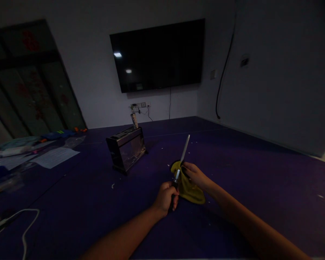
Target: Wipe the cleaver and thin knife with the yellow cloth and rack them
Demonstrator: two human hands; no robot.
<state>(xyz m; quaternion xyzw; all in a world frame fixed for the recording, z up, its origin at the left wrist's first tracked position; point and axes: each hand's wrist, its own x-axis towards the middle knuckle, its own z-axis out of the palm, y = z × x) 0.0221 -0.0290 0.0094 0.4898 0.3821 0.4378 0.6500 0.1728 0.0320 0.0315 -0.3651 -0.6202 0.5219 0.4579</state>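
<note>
My left hand (166, 198) is closed around the dark handle of a knife (185, 148), whose narrow pale blade points up and away from me. A yellow cloth (191, 189) with a dark edge is wrapped about the blade's lower part and hangs down toward the floor. Pinching the cloth against the blade is my right hand (194, 174), its fingers closed. Part of the blade near the handle shows below the cloth. Beyond my hands to the left stands a dark knife block (130, 150) with a shiny side, and one light-patterned handle (134, 121) sticks up from it.
Small white scraps (113, 186) dot the purple floor (97, 216). Paper sheets (55, 157) and piled fabric (18, 142) lie at the left. A white cable (29, 211) curls at the lower left. A large television (162, 56) hangs on the far wall.
</note>
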